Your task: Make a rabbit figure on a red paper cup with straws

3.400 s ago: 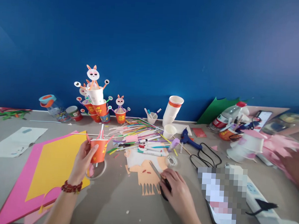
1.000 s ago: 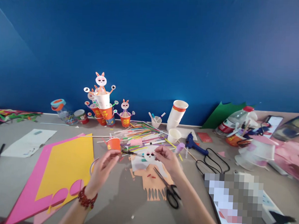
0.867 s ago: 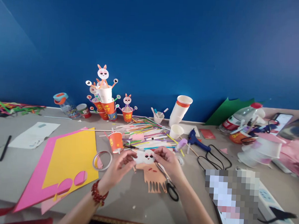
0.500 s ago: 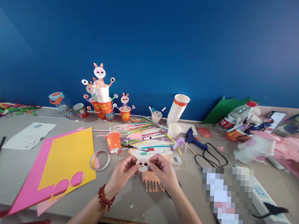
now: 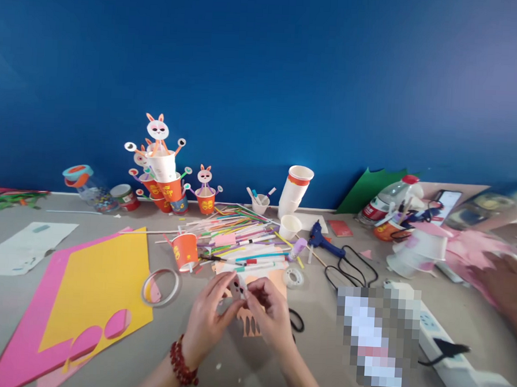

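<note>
Wall, flat and deep blue, fills the upper half of the frame; grey tabletop takes the lower half. Bright pink card sheet lies lower left, with yellow card sheet with round cut-outs on top. Stack of orange and white paper cups with rabbit figures stands left of centre, near the wall.

Person's own hands are lower centre, close together, fingers narrow: left hand and right hand both pinch the same piece. Another person's hand is at the right edge, by pink paper.

Orange paper cup with yellow print sits tilted just left of centre, untouched. Small white paper face with dark eyes is between the fingertips, lower centre, turned at an angle; bent or only tilted, can't tell.

Step in hand, my judgement: adjusting or shaping the face. Next move likely calls for light, even fingertip pressure, keeping the thin paper uncrumpled.
</note>
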`<state>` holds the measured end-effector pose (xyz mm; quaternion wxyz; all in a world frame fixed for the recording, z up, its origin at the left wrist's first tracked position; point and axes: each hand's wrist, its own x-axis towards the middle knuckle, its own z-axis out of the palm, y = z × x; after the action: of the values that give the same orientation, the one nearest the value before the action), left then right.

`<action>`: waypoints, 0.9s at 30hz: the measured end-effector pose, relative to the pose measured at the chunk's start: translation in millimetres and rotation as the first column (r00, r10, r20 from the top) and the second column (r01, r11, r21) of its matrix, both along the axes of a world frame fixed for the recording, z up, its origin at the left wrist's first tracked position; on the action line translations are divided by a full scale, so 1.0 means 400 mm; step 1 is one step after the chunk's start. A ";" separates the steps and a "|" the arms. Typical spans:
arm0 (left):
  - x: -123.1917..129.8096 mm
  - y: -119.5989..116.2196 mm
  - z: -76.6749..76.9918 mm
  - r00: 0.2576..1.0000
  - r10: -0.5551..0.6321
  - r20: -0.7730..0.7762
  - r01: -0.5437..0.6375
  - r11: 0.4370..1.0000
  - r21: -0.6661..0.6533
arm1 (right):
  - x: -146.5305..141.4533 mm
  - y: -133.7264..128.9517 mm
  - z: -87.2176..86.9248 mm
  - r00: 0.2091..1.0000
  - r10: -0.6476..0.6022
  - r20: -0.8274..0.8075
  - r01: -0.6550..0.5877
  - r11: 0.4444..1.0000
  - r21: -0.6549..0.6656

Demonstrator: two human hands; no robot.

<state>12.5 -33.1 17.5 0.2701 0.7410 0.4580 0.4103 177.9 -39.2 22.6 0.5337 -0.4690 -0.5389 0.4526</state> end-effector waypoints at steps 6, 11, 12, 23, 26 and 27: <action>0.010 0.005 -0.001 0.990 -0.009 0.144 0.039 0.977 -0.208 | 0.025 -0.001 -0.005 0.996 0.085 -0.032 -0.084 0.996 0.028; 0.012 0.011 0.014 0.842 0.034 0.538 0.257 0.851 -0.457 | 0.193 0.082 -0.023 0.817 -0.546 0.187 0.516 0.836 0.188; 0.012 0.011 0.017 0.770 0.067 0.634 0.342 0.796 -0.499 | 0.230 0.106 -0.033 0.761 -0.587 0.276 0.548 0.809 0.211; 0.009 0.015 -0.020 0.534 0.248 0.808 0.611 0.548 -0.572 | 0.289 0.187 -0.032 0.665 -0.383 0.641 0.212 0.920 0.330; 0.008 0.015 -0.048 0.654 0.208 0.727 0.535 0.552 -0.639 | 0.248 0.139 0.010 0.834 -0.136 0.535 0.075 0.988 0.133; 0.008 0.013 -0.053 0.704 0.166 0.690 0.496 0.580 -0.646 | 0.235 0.122 0.018 0.870 -0.060 0.490 0.025 0.997 0.078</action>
<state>15.5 -27.9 -3.5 0.7608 0.3726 0.3774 0.3741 271.9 9.6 29.8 0.4048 -0.5616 -0.6619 0.2876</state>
